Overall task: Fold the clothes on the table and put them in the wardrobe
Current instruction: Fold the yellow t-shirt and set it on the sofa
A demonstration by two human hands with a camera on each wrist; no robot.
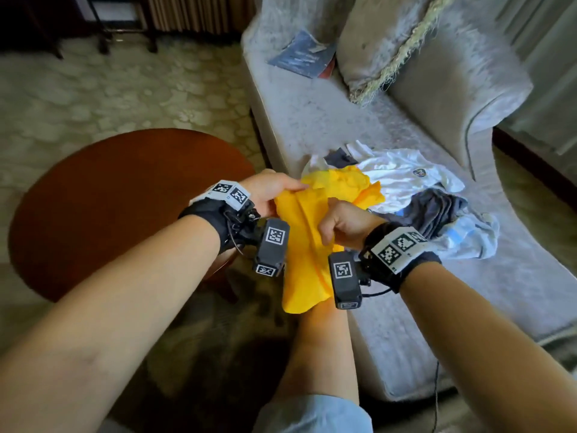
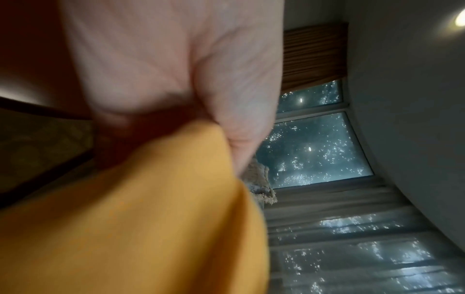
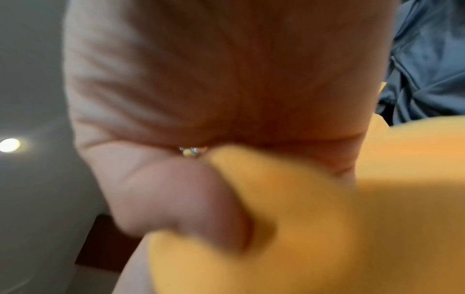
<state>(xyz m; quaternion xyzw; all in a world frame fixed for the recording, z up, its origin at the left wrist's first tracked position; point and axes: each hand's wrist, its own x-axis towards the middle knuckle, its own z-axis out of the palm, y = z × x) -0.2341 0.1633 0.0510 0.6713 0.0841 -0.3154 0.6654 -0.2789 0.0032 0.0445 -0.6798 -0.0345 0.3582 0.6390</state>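
Observation:
A yellow garment (image 1: pixel 307 242) hangs between my two hands above the front edge of the grey sofa. My left hand (image 1: pixel 274 190) pinches its upper left edge. My right hand (image 1: pixel 338 221) grips a bunch of the cloth near its middle. In the left wrist view the yellow garment (image 2: pixel 141 218) fills the lower left under my left hand (image 2: pixel 191 83). Up close in the right wrist view, the yellow garment (image 3: pixel 314 214) is gripped by my right hand (image 3: pixel 201 123). Behind it on the sofa seat lie a white shirt (image 1: pixel 406 175) and a dark grey garment (image 1: pixel 434 210).
A round dark wooden table (image 1: pixel 103 210) stands to the left on patterned carpet. The grey sofa (image 1: pixel 312 120) carries a fringed cushion (image 1: pixel 390 35) and a blue booklet (image 1: pixel 304 56) at its far end. My bare knee (image 1: pixel 321 345) is below the garment.

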